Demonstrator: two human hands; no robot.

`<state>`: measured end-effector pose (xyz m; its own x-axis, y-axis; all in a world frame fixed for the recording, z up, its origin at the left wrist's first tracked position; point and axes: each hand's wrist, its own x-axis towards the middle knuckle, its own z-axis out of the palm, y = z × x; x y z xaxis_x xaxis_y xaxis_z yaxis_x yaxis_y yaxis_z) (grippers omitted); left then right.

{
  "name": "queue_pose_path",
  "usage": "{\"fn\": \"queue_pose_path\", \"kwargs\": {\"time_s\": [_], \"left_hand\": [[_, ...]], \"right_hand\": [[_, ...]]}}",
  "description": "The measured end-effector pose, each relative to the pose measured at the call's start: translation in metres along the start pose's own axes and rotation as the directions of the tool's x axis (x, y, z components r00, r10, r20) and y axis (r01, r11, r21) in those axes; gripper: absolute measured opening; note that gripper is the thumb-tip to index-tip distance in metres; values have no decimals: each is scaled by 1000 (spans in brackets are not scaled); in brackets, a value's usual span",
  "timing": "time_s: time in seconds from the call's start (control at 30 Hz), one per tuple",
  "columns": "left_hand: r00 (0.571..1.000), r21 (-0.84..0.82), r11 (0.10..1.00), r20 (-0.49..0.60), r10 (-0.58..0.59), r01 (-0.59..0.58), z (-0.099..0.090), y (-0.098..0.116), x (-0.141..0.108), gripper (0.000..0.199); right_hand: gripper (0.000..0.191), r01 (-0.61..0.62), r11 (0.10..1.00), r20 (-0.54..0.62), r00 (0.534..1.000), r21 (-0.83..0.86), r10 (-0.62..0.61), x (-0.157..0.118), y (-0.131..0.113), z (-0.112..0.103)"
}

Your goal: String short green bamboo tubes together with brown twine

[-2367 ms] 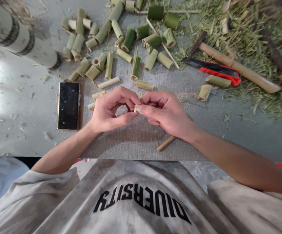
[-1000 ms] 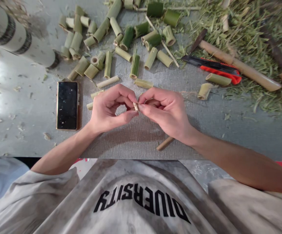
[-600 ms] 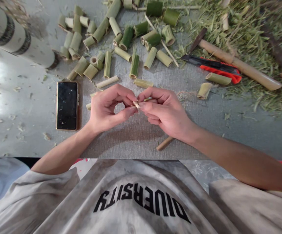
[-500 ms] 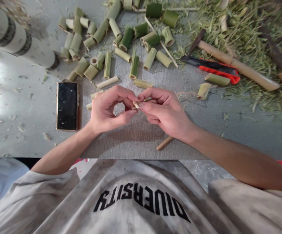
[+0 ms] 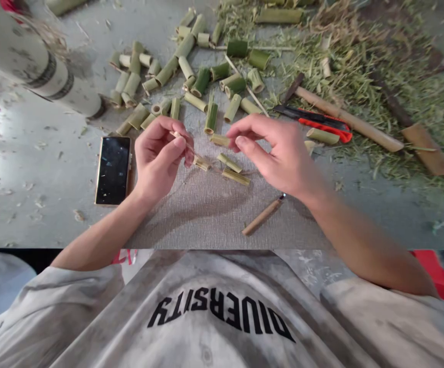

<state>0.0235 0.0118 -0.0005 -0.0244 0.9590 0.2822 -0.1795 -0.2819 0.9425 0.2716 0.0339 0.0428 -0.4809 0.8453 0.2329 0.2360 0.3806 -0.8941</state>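
Fingers (image 5: 168, 124) of the left hand (image 5: 156, 166) pinch a small pale piece (image 5: 175, 134) between thumb and forefinger, tips together, the palm turned inward and the other fingers curled beneath. A thin string (image 5: 193, 151) slants from those fingertips toward slim bamboo pieces (image 5: 236, 177), which lie on the table (image 5: 206, 225) between the two hands. The right hand (image 5: 278, 153) hovers opposite, fingers loosely bent, the thumb close to their tips; whether any string lies between them cannot be told.

Hollow bamboo tubes (image 5: 201, 82) lie scattered beyond both sets of fingers, several with open ends facing the wearer. A banded white cylinder (image 5: 45, 64), far to the left of the left fingers, is perhaps a vessel, but its upper end is cut off and its inside is hidden.

Below the right fingers lies a wooden-handled tool (image 5: 262, 217); beyond them, to the right, are a red-and-black knife (image 5: 324, 122) and a hammer (image 5: 337, 110), beside heaped shavings (image 5: 302, 56) that blur toward the far corner. A phone (image 5: 112, 171) lies left of the left fingers. The right hand hides some table behind it.
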Motion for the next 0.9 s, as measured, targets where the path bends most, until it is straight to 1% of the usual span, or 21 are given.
{"fn": "queue_pose_path", "kwargs": {"time_s": [0.1,0.17,0.23,0.3,0.37,0.43,0.57,0.7,0.8,0.9], "left_hand": [[1000,-60,998,-29,12,-14,-5,-2,4,33],[999,-79,997,-42,12,-15,-10,-6,5,29],[999,-79,997,-42,19,-22,-17,-11,6,27],[999,-70,997,-32,44,-46,-24,-17,6,28],[997,-39,997,-23,67,-68,-31,-22,6,30],[997,27,997,-31,72,-71,-36,-25,5,32],[989,199,977,-107,97,-74,-35,-26,6,37],[986,277,958,-126,111,-72,-25,-20,6,42],[990,346,938,-122,69,-23,-19,-10,4,33],[996,456,890,-90,23,21,-15,0,2,23]], "right_hand": [[19,36,963,141,990,-269,2,4,-1,-20],[16,102,905,239,971,-413,0,5,-2,-28],[16,153,839,313,950,-522,22,4,-2,-31],[16,180,785,379,922,-592,75,2,-2,-30],[17,219,753,455,883,-620,117,2,0,-27],[17,273,726,506,854,-632,119,1,5,-22],[17,359,668,524,850,-652,55,0,16,-12],[22,427,643,537,843,-636,-28,-3,27,-6],[21,449,646,510,854,-617,-106,-5,33,-4],[21,434,687,461,873,-583,-160,-6,34,-4]]}}
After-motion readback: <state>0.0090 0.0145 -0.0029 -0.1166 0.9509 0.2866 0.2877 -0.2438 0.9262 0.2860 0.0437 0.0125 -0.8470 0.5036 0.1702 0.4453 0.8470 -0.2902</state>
